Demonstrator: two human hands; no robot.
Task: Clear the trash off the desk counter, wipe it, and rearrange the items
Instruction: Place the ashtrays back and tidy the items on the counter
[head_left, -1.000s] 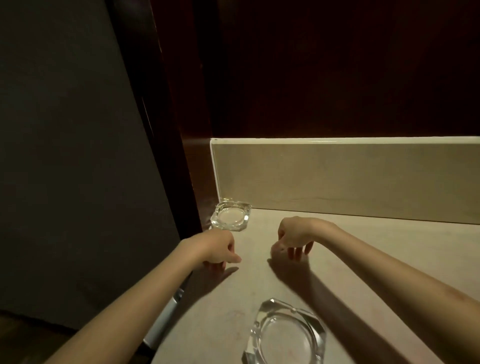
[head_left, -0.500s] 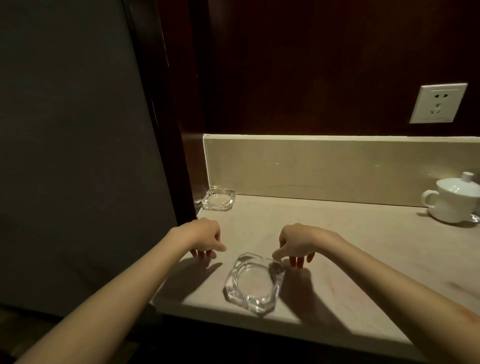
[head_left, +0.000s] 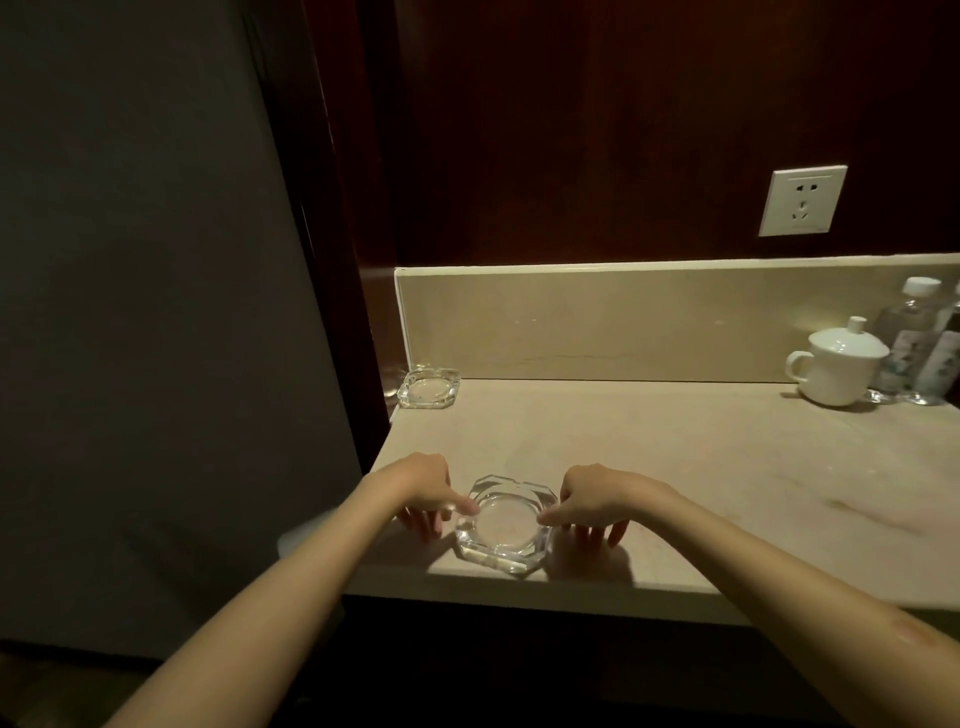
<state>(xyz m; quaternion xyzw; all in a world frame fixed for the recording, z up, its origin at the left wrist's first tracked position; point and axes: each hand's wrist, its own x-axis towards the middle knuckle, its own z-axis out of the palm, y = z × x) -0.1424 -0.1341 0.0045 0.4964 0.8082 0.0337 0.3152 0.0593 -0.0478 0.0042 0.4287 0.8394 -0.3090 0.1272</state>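
At the lower centre of the frame: a glass ashtray (head_left: 505, 521) sits on the counter (head_left: 649, 457), close to its front edge, with one hand on each side of it.
Step in hand: by my reading, taking up or shifting this ashtray as part of rearranging the items.
Left hand (head_left: 423, 493): at the ashtray's left rim, thumb lying on the top edge, the other fingers pointing down beside the glass; whether they press the side wall I cannot tell.
Right hand (head_left: 589, 499): at the right rim, thumb tip on the top edge, the remaining fingers spread and pointing down just beside the glass.
Doing it well: get the fingers under or firmly against both side walls before lifting, keep it level, and move it back from the front edge, since a slip there could drop it off the counter.
Handling judgement: thick glass, likely heavy and slick, so a two-sided hold seems wise.
Look of the ashtray: clear, squarish with cut corners, a round hollow in the middle, notches in the rim, bright glints on the near facets; it appears empty.
Left of centre, in the counter's back corner: a second, similar ashtray (head_left: 429, 387) against the backsplash (head_left: 597, 322).
Right edge of the frame: a white lidded cup (head_left: 837, 364) and water bottles (head_left: 909, 343).
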